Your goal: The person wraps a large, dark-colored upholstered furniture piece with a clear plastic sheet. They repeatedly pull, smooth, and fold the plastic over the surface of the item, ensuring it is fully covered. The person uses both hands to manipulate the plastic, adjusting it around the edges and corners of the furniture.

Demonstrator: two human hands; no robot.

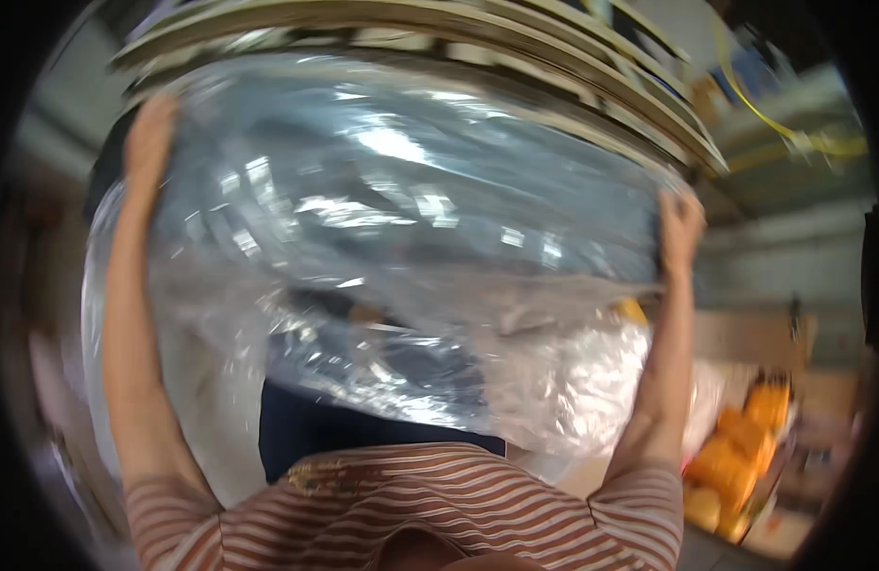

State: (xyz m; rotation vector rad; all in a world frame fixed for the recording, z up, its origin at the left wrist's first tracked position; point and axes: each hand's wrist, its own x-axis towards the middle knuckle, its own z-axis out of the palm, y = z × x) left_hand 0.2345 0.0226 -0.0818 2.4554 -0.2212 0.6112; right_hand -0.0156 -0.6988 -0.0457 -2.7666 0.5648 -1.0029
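Note:
A large sheet of clear, crinkled plastic (401, 205) spreads between my two hands and hangs down in front of my body, with bright glare on its folds. At its far left edge my left hand (152, 135) is closed on the plastic, the arm stretched out. On the other side my right hand (682, 228) grips the sheet's right edge, somewhat lower. The fingertips of both hands are blurred or partly hidden. A dark blue-grey surface shows through the upper part of the plastic; I cannot make out what it is.
Stacked wooden slats, like pallets (553, 52), run along the far side just beyond the plastic. At the lower right lie several orange packages (739, 457) near a cardboard box (758, 338). A yellow strap or hose (763, 114) hangs at the upper right.

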